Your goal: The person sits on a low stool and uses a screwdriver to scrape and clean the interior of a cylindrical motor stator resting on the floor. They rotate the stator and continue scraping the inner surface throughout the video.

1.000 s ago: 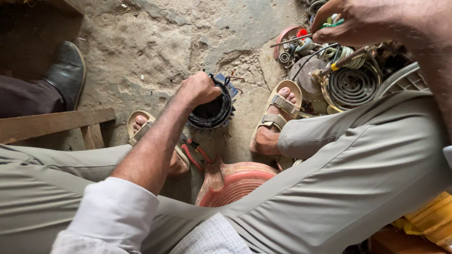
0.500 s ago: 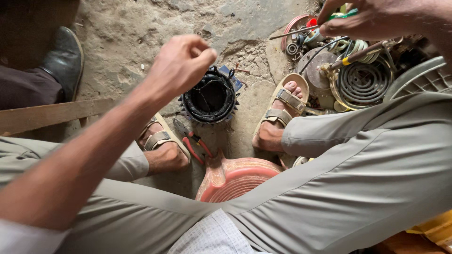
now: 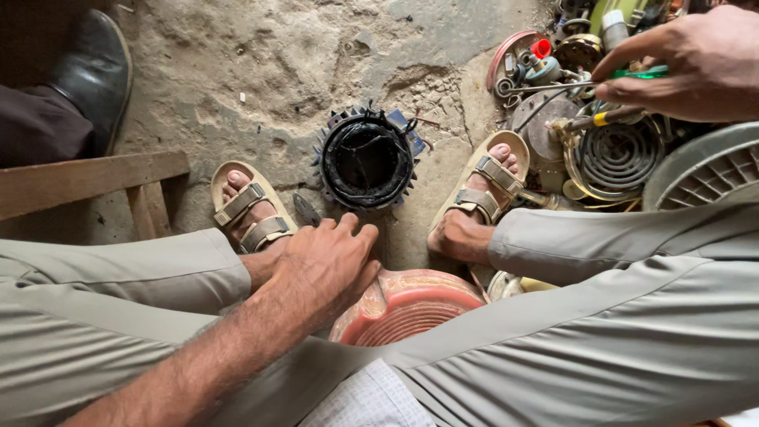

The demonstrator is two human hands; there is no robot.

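My left hand rests low between my sandalled feet, fingers curled over the handles of a pair of pliers whose grey jaws stick out toward my left foot. Just beyond it a round black motor winding with a toothed rim sits on the rough concrete floor, untouched. At the upper right my right hand pinches a thin green-handled tool over a heap of metal parts. A ribbed red round part lies under my knees, beside the left hand.
The heap at the right holds a spiral coil, wires, discs and a pale grey slotted cover. A wooden bench stands at the left. Another person's black shoe and dark trouser leg are at the upper left.
My left hand let go of the black motor winding, lifted off it and came down near my left foot onto the pliers. The right hand stayed over the parts heap.
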